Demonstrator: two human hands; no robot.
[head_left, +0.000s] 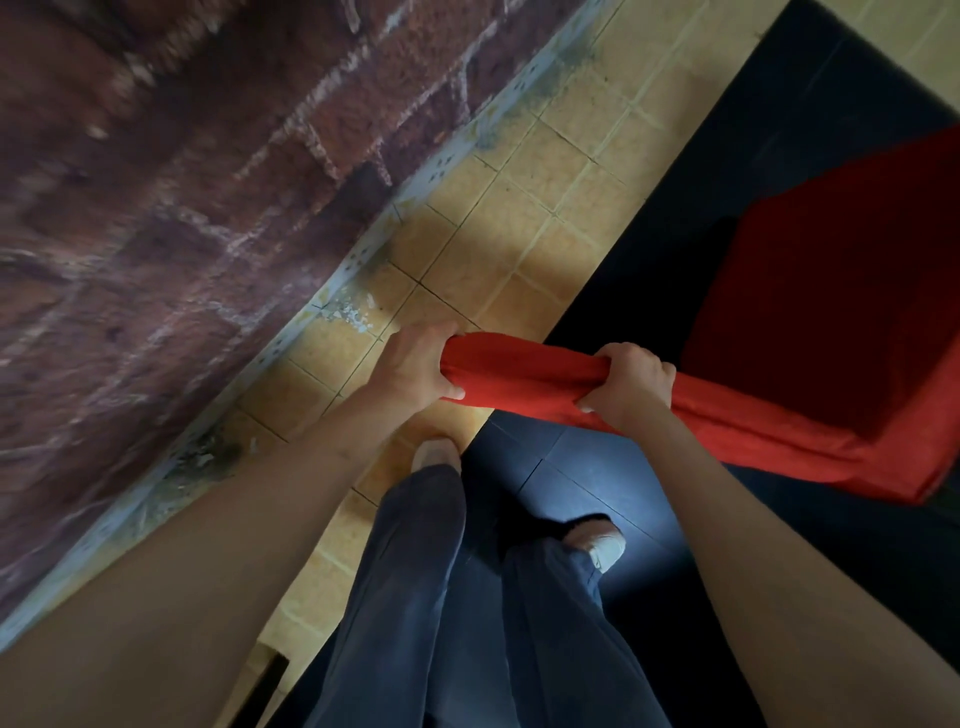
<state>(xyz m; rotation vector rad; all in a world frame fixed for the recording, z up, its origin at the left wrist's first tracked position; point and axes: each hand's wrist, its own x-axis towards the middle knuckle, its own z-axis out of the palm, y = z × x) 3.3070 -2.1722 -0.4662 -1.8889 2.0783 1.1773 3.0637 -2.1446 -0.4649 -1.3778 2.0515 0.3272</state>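
A red cloth (524, 371) is bunched into a thick roll and held out in front of me above the floor. My left hand (415, 366) grips its left end, fingers curled round the bunch. My right hand (631, 384) grips it further right. Past my right hand the cloth spreads into a wide red sheet (831, 312) lying over a dark surface (779, 130) at the right.
A red brick wall (182, 182) with a pale painted base runs diagonally at the left. Yellowish floor tiles (498, 234) lie between the wall and the dark surface. My legs in dark blue trousers (441, 597) and light shoes stand below, partly on dark tiles.
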